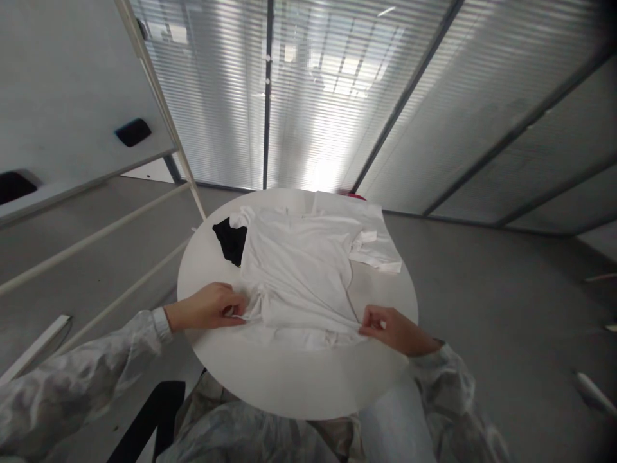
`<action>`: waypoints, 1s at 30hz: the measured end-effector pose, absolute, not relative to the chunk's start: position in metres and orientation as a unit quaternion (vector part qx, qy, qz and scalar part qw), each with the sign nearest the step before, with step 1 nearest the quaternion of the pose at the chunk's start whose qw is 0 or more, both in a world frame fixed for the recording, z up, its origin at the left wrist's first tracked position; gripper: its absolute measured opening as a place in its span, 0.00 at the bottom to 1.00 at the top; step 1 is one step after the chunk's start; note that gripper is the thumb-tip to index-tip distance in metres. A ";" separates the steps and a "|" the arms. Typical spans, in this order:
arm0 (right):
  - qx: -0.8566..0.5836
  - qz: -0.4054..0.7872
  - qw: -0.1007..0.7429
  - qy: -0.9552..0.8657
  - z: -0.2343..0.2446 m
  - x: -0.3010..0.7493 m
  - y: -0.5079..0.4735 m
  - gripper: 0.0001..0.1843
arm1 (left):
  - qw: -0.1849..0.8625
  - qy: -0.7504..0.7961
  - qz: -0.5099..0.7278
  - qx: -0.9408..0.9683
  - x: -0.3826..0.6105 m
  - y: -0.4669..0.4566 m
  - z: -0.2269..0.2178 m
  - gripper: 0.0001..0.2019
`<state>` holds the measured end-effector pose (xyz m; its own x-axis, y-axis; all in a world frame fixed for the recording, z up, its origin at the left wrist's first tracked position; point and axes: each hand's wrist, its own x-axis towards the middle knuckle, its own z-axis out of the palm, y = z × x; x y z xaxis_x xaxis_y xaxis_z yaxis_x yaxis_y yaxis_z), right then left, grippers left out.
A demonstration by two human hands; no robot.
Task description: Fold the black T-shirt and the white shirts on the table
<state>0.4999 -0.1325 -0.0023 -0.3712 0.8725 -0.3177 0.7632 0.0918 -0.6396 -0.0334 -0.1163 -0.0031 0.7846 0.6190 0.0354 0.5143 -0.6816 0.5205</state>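
A white T-shirt (299,263) lies spread over the round white table (299,386), its sleeves toward the far side and its hem toward me. My left hand (214,306) pinches the hem at its left corner. At the right corner, my right hand (390,326) grips the same hem between thumb and fingers. Creases run across the shirt's body between the two hands. Beneath its right sleeve lies another folded white cloth (383,241). A black cloth (231,241) pokes out beside the left sleeve.
Behind the table stands a wall with blinds (313,116). A whiteboard (72,83) on a pale metal frame (159,96) is at the left. Something red (355,196) shows just past the table's far edge. Grey floor (482,289) extends to the right.
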 end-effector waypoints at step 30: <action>-0.541 0.193 0.219 -0.789 -0.045 0.437 -0.080 0.06 | 0.188 0.183 0.134 0.956 0.010 -0.100 0.005 0.07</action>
<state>0.4368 -0.0801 -0.0455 -0.3191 0.9378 0.1368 0.7681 0.3404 -0.5423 0.0102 -0.0996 0.0048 0.8973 0.3998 0.1872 0.2989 -0.8622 0.4089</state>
